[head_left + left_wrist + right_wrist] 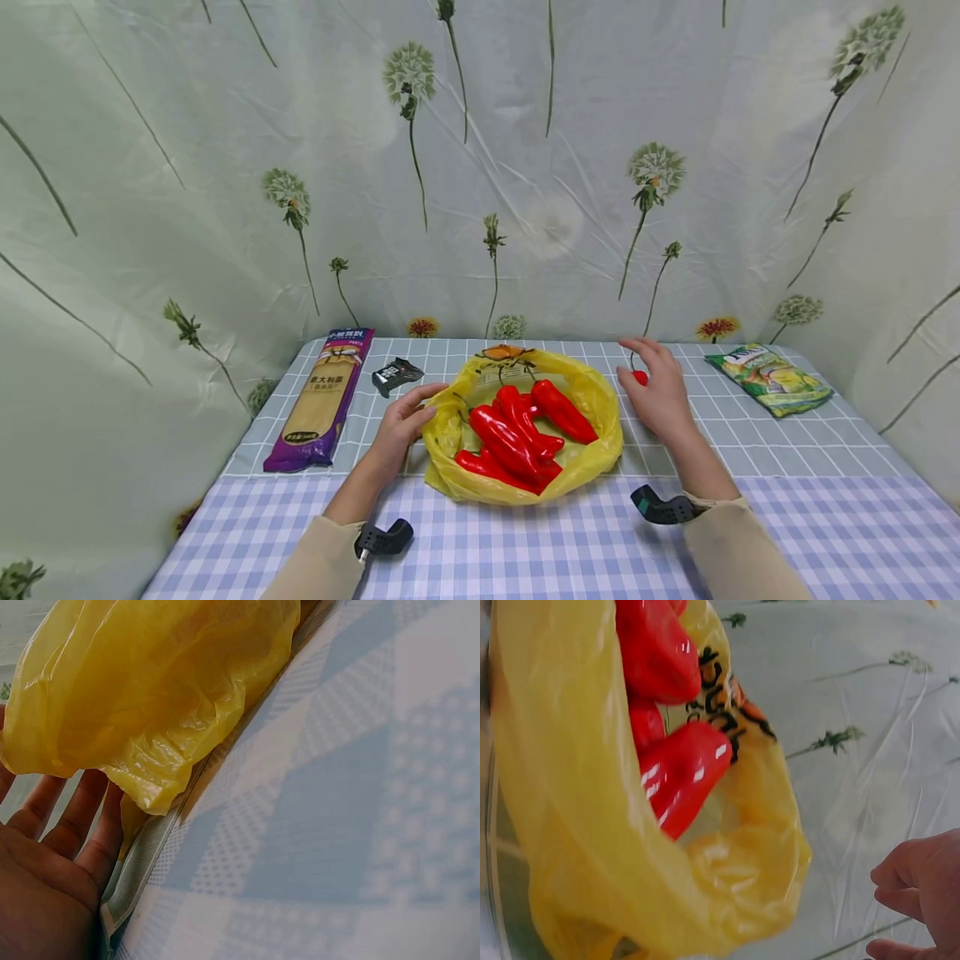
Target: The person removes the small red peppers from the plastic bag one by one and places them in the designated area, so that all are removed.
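Note:
A yellow plastic bag (600,467) stands wide open in the middle of the table, with several red peppers (510,442) inside. At its left rim is my left hand (401,425); its fingers touch the outside of the bag, stretched out in the left wrist view. To the right of the bag, my right hand (660,396) is held with thumb and fingers apart. A small red piece (640,377) with a thin dark stem shows between that thumb and fingers, the rest of it hidden by the hand. The right wrist view shows no red thing at the right hand.
On the left lies a purple spaghetti packet (326,396), with a small black packet (396,375) beside it. A green and yellow bag (768,379) lies at the back right. Behind the table hangs a dandelion-patterned curtain (525,167).

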